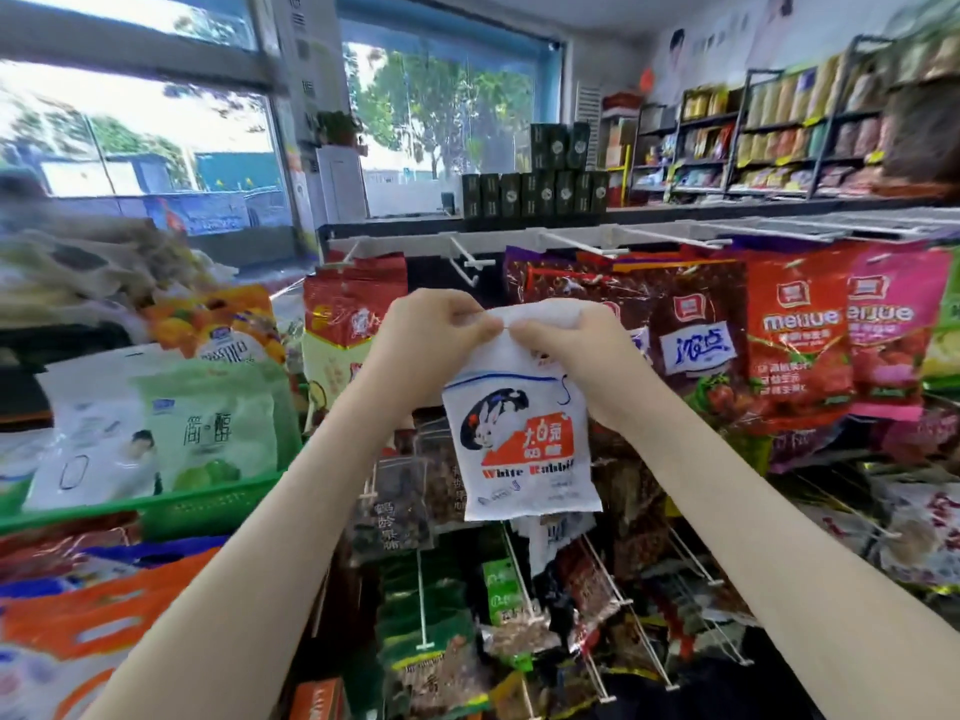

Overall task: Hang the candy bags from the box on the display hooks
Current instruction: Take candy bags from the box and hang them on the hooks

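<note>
A white candy bag is held up by both hands before a rack of display hooks.

In the head view, the bag's crumpled top edge is pinched by the left hand and the right hand, fingers and thumbs curled on the plastic, the two hands nearly touching; the bag is kept upright, its rabbit print turned to the camera, and is not yet on a hook; just above the bag a bare white hook is seen jutting from the rail; right of the bag a maroon bag and red bags are hung in a row; left of it a green basket is filled with pale green packets; below it dark packets are hung on lower hooks.
</note>
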The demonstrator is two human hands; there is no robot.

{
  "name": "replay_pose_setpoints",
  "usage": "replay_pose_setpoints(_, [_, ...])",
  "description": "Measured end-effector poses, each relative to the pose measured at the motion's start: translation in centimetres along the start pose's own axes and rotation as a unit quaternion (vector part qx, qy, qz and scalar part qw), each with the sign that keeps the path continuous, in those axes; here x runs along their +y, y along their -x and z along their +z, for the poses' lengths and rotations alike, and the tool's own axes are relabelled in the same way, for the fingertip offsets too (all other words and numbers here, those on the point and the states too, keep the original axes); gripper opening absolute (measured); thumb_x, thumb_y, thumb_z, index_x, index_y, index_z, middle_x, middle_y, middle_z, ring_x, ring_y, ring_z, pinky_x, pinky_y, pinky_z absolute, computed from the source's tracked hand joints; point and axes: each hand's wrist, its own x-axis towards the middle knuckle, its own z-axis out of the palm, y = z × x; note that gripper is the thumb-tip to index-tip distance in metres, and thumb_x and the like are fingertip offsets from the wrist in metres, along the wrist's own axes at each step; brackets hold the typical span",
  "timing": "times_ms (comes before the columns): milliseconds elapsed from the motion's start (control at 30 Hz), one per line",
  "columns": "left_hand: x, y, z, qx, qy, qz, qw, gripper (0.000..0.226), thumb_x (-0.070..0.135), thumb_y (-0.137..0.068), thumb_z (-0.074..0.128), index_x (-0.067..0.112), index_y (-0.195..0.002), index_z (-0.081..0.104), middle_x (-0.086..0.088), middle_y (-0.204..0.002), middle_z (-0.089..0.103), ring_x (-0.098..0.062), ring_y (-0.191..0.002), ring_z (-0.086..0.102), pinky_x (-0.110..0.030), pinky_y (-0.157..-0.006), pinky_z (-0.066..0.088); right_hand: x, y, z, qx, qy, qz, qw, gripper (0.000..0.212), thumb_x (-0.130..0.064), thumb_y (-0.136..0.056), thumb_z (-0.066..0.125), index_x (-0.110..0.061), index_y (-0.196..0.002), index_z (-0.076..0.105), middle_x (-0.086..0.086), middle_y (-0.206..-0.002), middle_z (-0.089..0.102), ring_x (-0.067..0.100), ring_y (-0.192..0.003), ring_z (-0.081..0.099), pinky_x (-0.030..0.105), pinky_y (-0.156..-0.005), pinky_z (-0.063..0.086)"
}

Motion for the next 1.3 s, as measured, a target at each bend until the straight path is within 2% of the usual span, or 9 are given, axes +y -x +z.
replay_pose_setpoints(133, [-1.4,-2.4,0.1,0.033,0.067,-0.055,0.996,0.018,0.031,-0.088,0.064,0.016,-0.094,0.073,0.002,-0.09,0.07,-0.014,-0.088,0.062,-0.025,-0.072,0.046,1.3,-3.4,1.6,0.051,-0.025,0.031,0.998,0.012,-0.014,-0.083,0.066,-0.011,-0.094,0.07,0.013,-0.092,0.072,0.03,-0.088,0.069,0.053,-0.081,0.054])
replay_pose_setpoints(267, [-2.2,-4.4,-0.1,0.087,0.052,-0.058,0.993,0.018,0.027,-0.09,0.062,0.016,-0.1,0.072,0.001,-0.1,0.07,-0.011,-0.089,0.058,-0.024,-0.079,0.041,2.1,-6.4,2.7,0.072,-0.074,0.043,0.994,0.015,-0.013,-0.08,0.068,-0.006,-0.093,0.07,0.017,-0.092,0.071,0.035,-0.089,0.068,0.056,-0.081,0.054])
replay_pose_setpoints(500, [-1.9,-6.8,0.1,0.109,-0.016,-0.056,0.992,0.021,0.023,-0.092,0.058,0.012,-0.106,0.07,-0.002,-0.105,0.069,-0.011,-0.086,0.055,-0.023,-0.075,0.039,2.0,-8.7,2.8,0.092,-0.144,0.065,0.983,0.011,-0.006,-0.08,0.068,-0.003,-0.09,0.07,0.021,-0.096,0.07,0.038,-0.094,0.066,0.054,-0.084,0.053])
replay_pose_setpoints(633, [-1.8,-7.5,0.4,0.106,-0.051,-0.047,0.992,0.021,0.024,-0.093,0.056,0.013,-0.104,0.071,-0.004,-0.104,0.07,-0.017,-0.093,0.06,-0.028,-0.082,0.044,2.0,-9.1,2.3,0.082,-0.128,0.071,0.986,0.023,-0.009,-0.076,0.067,0.002,-0.095,0.067,0.026,-0.1,0.066,0.036,-0.093,0.066,0.052,-0.082,0.053])
replay_pose_setpoints(733, [-1.8,-7.8,0.5,0.133,-0.154,-0.028,0.979,0.023,0.033,-0.095,0.053,0.02,-0.102,0.071,0.0,-0.099,0.07,-0.02,-0.1,0.056,-0.036,-0.093,0.033,2.0,-9.6,1.8,0.065,-0.106,0.061,0.99,0.021,-0.013,-0.075,0.069,-0.001,-0.092,0.068,0.022,-0.094,0.068,0.037,-0.092,0.066,0.052,-0.082,0.054])
replay_pose_setpoints(867, [-1.9,-8.0,0.4,0.146,-0.156,-0.032,0.976,0.023,0.033,-0.095,0.052,0.022,-0.097,0.072,0.002,-0.096,0.069,-0.02,-0.102,0.053,-0.04,-0.096,0.029,1.9,-10.5,1.5,0.056,-0.079,0.042,0.994,0.002,-0.005,-0.079,0.066,-0.003,-0.079,0.065,0.013,-0.079,0.064,0.026,-0.077,0.062,0.04,-0.073,0.053])
replay_pose_setpoints(1033, [-2.3,-8.6,0.3,0.112,-0.177,-0.048,0.977,0.024,0.035,-0.094,0.052,0.02,-0.093,0.07,0.002,-0.089,0.067,-0.021,-0.095,0.055,-0.043,-0.098,0.032,1.9,-11.6,1.5,0.04,-0.031,0.088,0.995,0.012,-0.009,-0.08,0.069,-0.015,-0.081,0.058,0.0,-0.077,0.06,0.012,-0.068,0.057,0.025,-0.063,0.049])
replay_pose_setpoints(1167, [-1.9,-8.9,0.6,0.102,-0.243,-0.042,0.964,0.025,0.035,-0.096,0.048,0.02,-0.093,0.068,0.001,-0.088,0.066,-0.022,-0.095,0.055,-0.044,-0.096,0.035,2.1,-12.1,1.6,0.042,-0.033,0.103,0.993,0.015,-0.011,-0.08,0.069,-0.01,-0.092,0.06,0.004,-0.083,0.061,0.017,-0.075,0.059,0.032,-0.072,0.051])
replay_pose_setpoints(1300, [-2.0,-8.7,0.9,0.116,-0.251,-0.033,0.96,0.025,0.032,-0.098,0.045,0.02,-0.096,0.067,0.003,-0.085,0.062,-0.023,-0.097,0.051,-0.044,-0.095,0.036,1.6,-11.8,1.9,0.047,0.042,0.132,0.989,0.021,-0.017,-0.086,0.064,-0.002,-0.101,0.065,0.013,-0.096,0.063,0.025,-0.091,0.06,0.038,-0.082,0.05])
